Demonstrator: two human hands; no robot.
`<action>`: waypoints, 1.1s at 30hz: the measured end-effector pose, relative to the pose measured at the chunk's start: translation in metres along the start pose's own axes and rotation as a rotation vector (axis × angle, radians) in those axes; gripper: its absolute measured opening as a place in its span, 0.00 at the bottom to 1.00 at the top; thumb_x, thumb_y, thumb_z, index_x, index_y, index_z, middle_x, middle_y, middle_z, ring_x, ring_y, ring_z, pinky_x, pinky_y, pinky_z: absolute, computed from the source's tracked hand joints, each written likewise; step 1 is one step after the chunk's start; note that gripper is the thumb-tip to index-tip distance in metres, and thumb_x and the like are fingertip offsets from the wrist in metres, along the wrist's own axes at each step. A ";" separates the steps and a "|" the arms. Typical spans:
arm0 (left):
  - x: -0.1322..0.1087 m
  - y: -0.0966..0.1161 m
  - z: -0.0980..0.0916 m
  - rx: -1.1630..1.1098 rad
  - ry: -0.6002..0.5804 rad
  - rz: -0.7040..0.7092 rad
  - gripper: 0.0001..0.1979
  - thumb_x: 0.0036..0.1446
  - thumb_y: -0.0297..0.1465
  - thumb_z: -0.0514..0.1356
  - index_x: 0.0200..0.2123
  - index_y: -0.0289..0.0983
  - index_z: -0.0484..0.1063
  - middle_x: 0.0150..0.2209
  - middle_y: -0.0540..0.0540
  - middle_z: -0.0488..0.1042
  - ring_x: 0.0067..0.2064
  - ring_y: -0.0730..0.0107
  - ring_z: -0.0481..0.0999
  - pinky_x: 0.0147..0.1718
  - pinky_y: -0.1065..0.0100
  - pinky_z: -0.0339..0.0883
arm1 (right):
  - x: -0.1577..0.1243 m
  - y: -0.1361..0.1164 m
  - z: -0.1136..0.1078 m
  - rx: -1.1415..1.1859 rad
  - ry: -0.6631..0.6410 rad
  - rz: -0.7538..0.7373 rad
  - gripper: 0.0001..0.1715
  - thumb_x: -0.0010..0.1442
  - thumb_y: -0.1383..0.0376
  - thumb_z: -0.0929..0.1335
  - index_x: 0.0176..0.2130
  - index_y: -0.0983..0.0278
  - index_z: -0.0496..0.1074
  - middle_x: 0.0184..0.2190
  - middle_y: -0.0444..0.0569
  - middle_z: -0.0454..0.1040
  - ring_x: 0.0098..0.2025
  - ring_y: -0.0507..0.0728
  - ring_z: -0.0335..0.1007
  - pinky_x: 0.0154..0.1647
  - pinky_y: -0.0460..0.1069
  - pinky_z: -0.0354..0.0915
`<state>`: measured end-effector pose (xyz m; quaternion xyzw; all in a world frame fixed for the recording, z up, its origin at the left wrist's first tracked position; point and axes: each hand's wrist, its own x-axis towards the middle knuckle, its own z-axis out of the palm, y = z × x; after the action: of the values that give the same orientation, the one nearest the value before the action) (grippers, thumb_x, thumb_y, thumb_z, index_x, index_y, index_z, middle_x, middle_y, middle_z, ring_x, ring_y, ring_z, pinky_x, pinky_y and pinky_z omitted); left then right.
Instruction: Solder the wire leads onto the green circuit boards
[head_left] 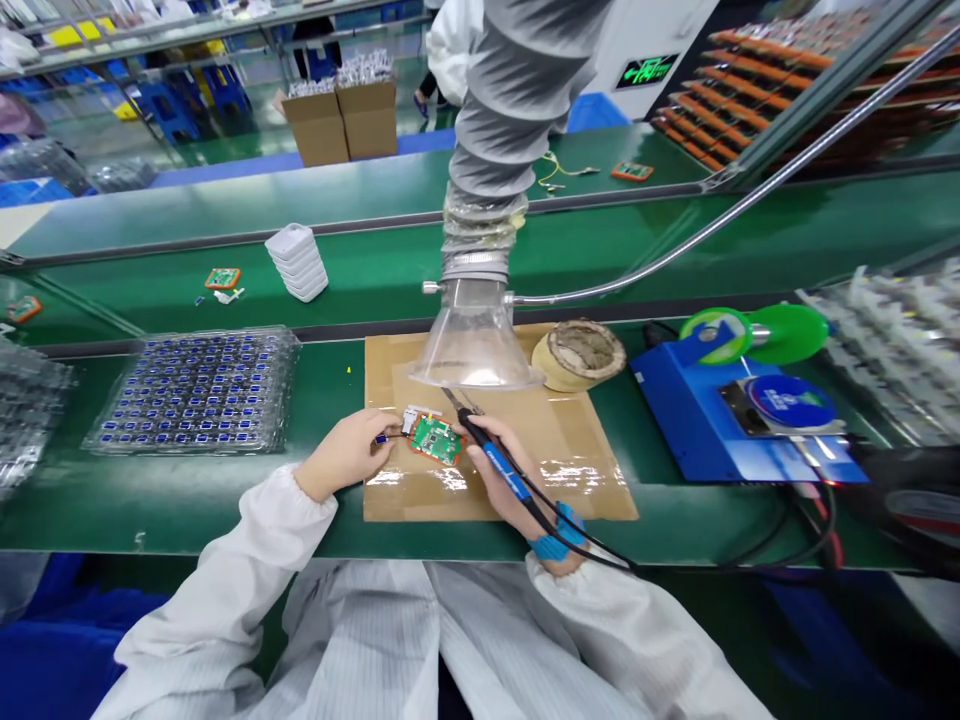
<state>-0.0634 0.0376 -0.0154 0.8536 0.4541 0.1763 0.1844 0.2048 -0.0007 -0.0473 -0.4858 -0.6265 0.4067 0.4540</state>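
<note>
A small green circuit board (436,438) in an orange frame lies on a brown cardboard mat (585,470). My left hand (346,452) pinches a small blue part (381,438) at the board's left edge. My right hand (501,472) grips a blue soldering iron (495,458) like a pen, its tip raised just above the board's upper right corner. A blue wrist strap (556,538) sits on my right wrist, with black cable trailing right.
A clear fume funnel (474,345) on a grey hose hangs right behind the board. A sponge holder (579,353) and a blue soldering station (739,420) stand to the right. A tray of blue parts (196,388) lies left. White cases (298,262) stack on the belt.
</note>
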 end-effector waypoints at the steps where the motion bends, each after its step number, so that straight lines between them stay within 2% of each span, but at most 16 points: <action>1: -0.002 0.002 -0.001 0.015 -0.009 -0.029 0.10 0.61 0.24 0.59 0.44 0.36 0.76 0.41 0.43 0.79 0.43 0.64 0.77 0.45 0.62 0.72 | 0.000 0.000 0.000 -0.050 -0.042 -0.014 0.21 0.69 0.56 0.67 0.59 0.55 0.68 0.54 0.51 0.79 0.57 0.61 0.77 0.60 0.60 0.71; 4: -0.011 0.009 -0.005 -0.007 0.009 -0.107 0.06 0.62 0.25 0.60 0.34 0.36 0.77 0.34 0.45 0.77 0.39 0.65 0.75 0.41 0.63 0.71 | -0.001 -0.001 -0.001 -0.172 -0.100 -0.063 0.22 0.69 0.57 0.67 0.60 0.56 0.68 0.55 0.51 0.79 0.56 0.62 0.78 0.56 0.58 0.74; 7: -0.020 0.022 -0.003 -0.206 0.000 -0.118 0.08 0.63 0.29 0.62 0.30 0.36 0.76 0.32 0.46 0.77 0.37 0.68 0.75 0.39 0.66 0.70 | -0.003 0.001 0.001 -0.238 -0.092 -0.137 0.22 0.69 0.58 0.67 0.61 0.56 0.68 0.56 0.52 0.78 0.55 0.63 0.78 0.53 0.57 0.76; 9: -0.020 0.030 0.003 -0.296 -0.039 -0.056 0.07 0.63 0.29 0.63 0.31 0.37 0.77 0.37 0.46 0.79 0.41 0.67 0.76 0.42 0.65 0.72 | -0.003 0.002 0.002 -0.252 -0.095 -0.176 0.22 0.69 0.58 0.67 0.61 0.56 0.69 0.56 0.52 0.78 0.55 0.63 0.78 0.52 0.57 0.76; 12: -0.008 0.035 0.016 -0.257 -0.016 0.038 0.07 0.63 0.27 0.63 0.31 0.37 0.77 0.46 0.43 0.80 0.50 0.63 0.76 0.52 0.59 0.71 | -0.001 0.002 0.003 -0.250 -0.131 -0.192 0.23 0.68 0.59 0.67 0.61 0.55 0.69 0.55 0.50 0.79 0.53 0.62 0.79 0.50 0.56 0.77; 14: 0.003 0.033 0.021 -0.199 0.016 0.051 0.08 0.62 0.26 0.62 0.29 0.37 0.75 0.52 0.42 0.79 0.54 0.60 0.74 0.56 0.54 0.68 | -0.001 0.002 0.003 -0.251 -0.135 -0.173 0.23 0.69 0.59 0.67 0.62 0.55 0.68 0.55 0.50 0.78 0.53 0.62 0.79 0.51 0.56 0.76; 17: 0.012 0.030 0.023 -0.162 -0.003 0.052 0.08 0.62 0.26 0.63 0.28 0.36 0.75 0.56 0.42 0.77 0.55 0.58 0.74 0.58 0.50 0.66 | -0.003 0.003 0.004 -0.257 -0.074 -0.108 0.24 0.69 0.57 0.67 0.62 0.55 0.68 0.55 0.50 0.78 0.53 0.62 0.79 0.52 0.57 0.76; 20: 0.015 0.032 0.020 -0.242 -0.046 0.006 0.06 0.61 0.26 0.63 0.30 0.37 0.77 0.45 0.43 0.81 0.46 0.63 0.77 0.50 0.57 0.69 | -0.008 0.004 0.004 -0.240 -0.007 -0.068 0.24 0.68 0.56 0.67 0.61 0.56 0.68 0.54 0.51 0.79 0.52 0.63 0.80 0.51 0.58 0.77; 23: 0.018 0.036 0.019 -0.297 -0.099 -0.106 0.05 0.60 0.26 0.64 0.32 0.37 0.79 0.33 0.47 0.80 0.35 0.67 0.76 0.39 0.65 0.68 | -0.014 0.003 0.002 -0.194 0.047 -0.064 0.23 0.68 0.57 0.68 0.61 0.56 0.68 0.53 0.52 0.80 0.51 0.62 0.80 0.54 0.59 0.76; 26: 0.022 0.039 0.020 -0.292 -0.106 -0.214 0.05 0.60 0.27 0.64 0.33 0.38 0.82 0.30 0.48 0.80 0.31 0.69 0.74 0.33 0.67 0.65 | -0.018 0.000 -0.001 -0.098 0.127 -0.065 0.22 0.68 0.60 0.68 0.60 0.56 0.67 0.51 0.52 0.80 0.52 0.61 0.80 0.55 0.59 0.75; 29: 0.026 0.045 0.020 -0.388 -0.088 -0.307 0.05 0.59 0.31 0.65 0.33 0.38 0.83 0.30 0.48 0.79 0.30 0.71 0.73 0.31 0.69 0.64 | -0.020 -0.004 0.000 0.014 0.205 -0.054 0.19 0.69 0.61 0.68 0.58 0.57 0.68 0.47 0.52 0.82 0.49 0.60 0.81 0.55 0.60 0.75; 33: 0.028 0.059 0.015 -0.565 -0.132 -0.376 0.07 0.59 0.33 0.66 0.32 0.37 0.83 0.29 0.48 0.79 0.28 0.72 0.73 0.28 0.70 0.64 | -0.020 -0.014 0.008 0.124 0.204 0.038 0.18 0.66 0.61 0.71 0.55 0.56 0.70 0.44 0.49 0.83 0.46 0.59 0.82 0.51 0.57 0.77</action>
<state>0.0004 0.0284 0.0036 0.6798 0.5236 0.2025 0.4719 0.1965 -0.0233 -0.0398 -0.5073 -0.5416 0.4016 0.5366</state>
